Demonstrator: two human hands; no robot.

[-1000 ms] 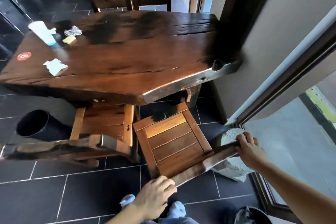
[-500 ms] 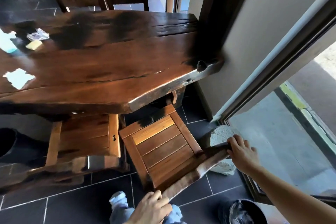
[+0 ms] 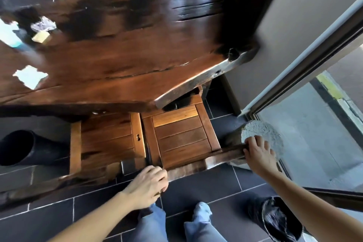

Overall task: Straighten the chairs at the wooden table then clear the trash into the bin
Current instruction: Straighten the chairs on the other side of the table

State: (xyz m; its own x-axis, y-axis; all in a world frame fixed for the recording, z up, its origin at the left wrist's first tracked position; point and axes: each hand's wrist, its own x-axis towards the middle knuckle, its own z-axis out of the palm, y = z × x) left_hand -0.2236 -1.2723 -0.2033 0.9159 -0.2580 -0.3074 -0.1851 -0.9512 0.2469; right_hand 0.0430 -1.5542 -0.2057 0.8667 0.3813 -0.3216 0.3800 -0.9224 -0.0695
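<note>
Dark, glossy wood fills most of the head view: the wooden table (image 3: 125, 51) runs from the left edge across to the wall by the glass door. Two slatted chairs are pushed partly under its near edge. The right-hand chair (image 3: 182, 137) sits with its seat square to the table and just beside the left-hand chair (image 3: 107, 141), their inner side rails almost touching.

The right hand (image 3: 259, 155) is closed over the right end of the right-hand chair's top back rail, fingers curled over the wood. The left hand (image 3: 146, 181) is at the left end of the same rail, where the two chair backs meet; its fingers are bent around the rail, though the blur there makes the exact grip hard to read.

On the far left of the tabletop lies the trash: a pale blue cup (image 3: 8, 34) cut off by the frame edge, a crumpled wrapper (image 3: 43, 24), a small yellow piece (image 3: 40, 36) just in front of it, and a torn white paper scrap (image 3: 29, 75) nearer the table's front edge.

A black bin (image 3: 21, 148) stands on the dark tiled floor to the left of the chairs, partly under the table. Another bin with a black liner (image 3: 279, 220) stands at the lower right, under the right forearm. A rough grey stone (image 3: 263, 133) lies by the door frame, just behind the right hand. The person's jeans-clad legs show at the bottom centre.
</note>
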